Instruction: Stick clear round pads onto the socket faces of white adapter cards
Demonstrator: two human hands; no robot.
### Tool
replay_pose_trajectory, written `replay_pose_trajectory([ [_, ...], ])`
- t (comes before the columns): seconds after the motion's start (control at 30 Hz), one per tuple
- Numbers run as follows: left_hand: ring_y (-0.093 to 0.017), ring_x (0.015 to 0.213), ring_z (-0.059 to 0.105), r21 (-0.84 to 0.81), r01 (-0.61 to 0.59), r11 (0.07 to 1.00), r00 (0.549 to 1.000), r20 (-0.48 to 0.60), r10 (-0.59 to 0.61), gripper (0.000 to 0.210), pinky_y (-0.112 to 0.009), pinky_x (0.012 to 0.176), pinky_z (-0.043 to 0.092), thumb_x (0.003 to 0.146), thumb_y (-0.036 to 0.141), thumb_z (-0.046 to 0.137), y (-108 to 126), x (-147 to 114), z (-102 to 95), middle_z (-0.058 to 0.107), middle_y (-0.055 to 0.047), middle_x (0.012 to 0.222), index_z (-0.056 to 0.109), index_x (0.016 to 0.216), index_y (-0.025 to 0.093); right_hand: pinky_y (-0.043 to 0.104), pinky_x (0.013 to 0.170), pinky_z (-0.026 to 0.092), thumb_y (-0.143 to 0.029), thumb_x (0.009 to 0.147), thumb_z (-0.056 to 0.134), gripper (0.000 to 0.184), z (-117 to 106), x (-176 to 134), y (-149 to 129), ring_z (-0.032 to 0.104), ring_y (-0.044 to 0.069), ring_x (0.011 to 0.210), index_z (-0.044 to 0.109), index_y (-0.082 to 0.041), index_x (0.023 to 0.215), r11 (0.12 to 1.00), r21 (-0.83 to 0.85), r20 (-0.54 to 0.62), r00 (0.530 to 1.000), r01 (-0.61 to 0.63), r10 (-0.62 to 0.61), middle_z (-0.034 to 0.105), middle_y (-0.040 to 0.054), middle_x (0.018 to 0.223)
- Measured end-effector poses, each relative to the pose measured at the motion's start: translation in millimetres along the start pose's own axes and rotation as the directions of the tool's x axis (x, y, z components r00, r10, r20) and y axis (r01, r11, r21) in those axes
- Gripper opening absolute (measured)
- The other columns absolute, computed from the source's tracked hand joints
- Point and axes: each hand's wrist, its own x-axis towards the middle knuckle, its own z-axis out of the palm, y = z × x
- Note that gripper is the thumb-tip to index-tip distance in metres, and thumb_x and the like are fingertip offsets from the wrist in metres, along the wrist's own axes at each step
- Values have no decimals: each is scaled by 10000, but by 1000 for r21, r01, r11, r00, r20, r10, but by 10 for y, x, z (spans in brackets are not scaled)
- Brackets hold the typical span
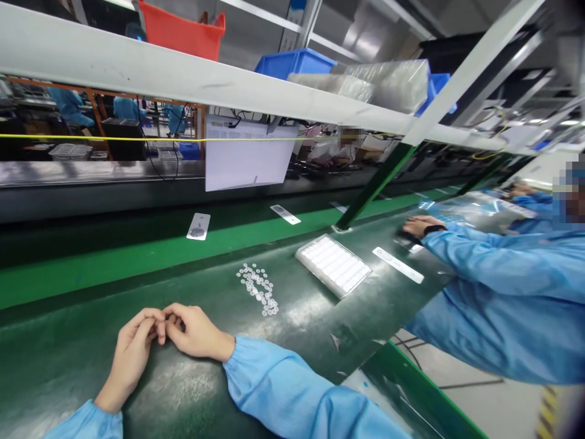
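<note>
My left hand (135,349) and my right hand (195,329) meet over the green work surface (192,396), fingertips touching. Fingers on both are bent inward and closed; whatever lies between them, if anything, is hidden. To the right of my hands, many small clear round discs (258,286) lie loosely scattered. Beyond these sits a white tray (333,264) with rows of compartments, apparently in clear plastic. A flat white strip (397,264) lies on the surface past the tray.
Two flat light plates with dark round marks, a nearer one (198,226) and a farther one (286,214), rest on the bright green strip. A green post (375,189) rises behind the tray. At the right, a co-worker in a blue sleeve (484,250) works at the same bench.
</note>
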Motion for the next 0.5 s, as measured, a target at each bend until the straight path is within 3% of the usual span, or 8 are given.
replay_pose_trajectory([
  [0.1,-147,534,481,9,-84,996,995,-45,85,259,-263,561,390,873,316,578,-3,-8,-8,507,23,534,533,644,201,225,671,539,-219,889,690,150,-329,75,-15,673,122,688,729,-162,1022,991,102,219,973,-91,66,733,23,829],
  [0.17,-147,508,436,2,-117,993,990,-85,117,270,-265,539,354,884,284,528,-14,-9,-23,427,37,498,492,627,212,216,613,549,-307,897,711,194,-704,182,14,678,117,635,746,-143,994,977,38,299,936,-208,187,750,37,797],
  [0.23,-145,490,377,20,-115,993,989,-96,116,270,-266,512,303,877,277,506,-26,5,-50,351,48,486,463,617,219,197,545,533,-354,931,673,232,-1173,331,97,687,122,630,752,-140,976,954,-105,155,943,-281,295,764,53,800],
  [0.33,-139,491,310,121,-108,987,990,-77,117,280,-269,499,255,847,316,502,-14,67,-126,311,47,504,448,589,220,181,510,504,-362,976,621,256,-1942,583,306,690,133,696,733,-132,973,903,-249,-99,937,-349,335,761,72,854],
  [0.4,-134,498,295,244,-122,962,988,-62,141,294,-271,502,244,817,342,502,27,132,-202,324,40,517,446,557,217,212,553,535,-348,996,609,250,-2421,712,469,694,147,737,713,-121,977,831,-347,-277,894,-435,352,743,67,867],
  [0.5,-126,498,288,403,-149,903,983,-39,179,293,-271,506,232,781,357,491,96,241,-335,324,38,524,448,530,213,334,746,600,-326,996,634,220,-3003,777,709,696,175,870,672,-135,1098,673,-464,-543,785,-576,298,706,64,1040],
])
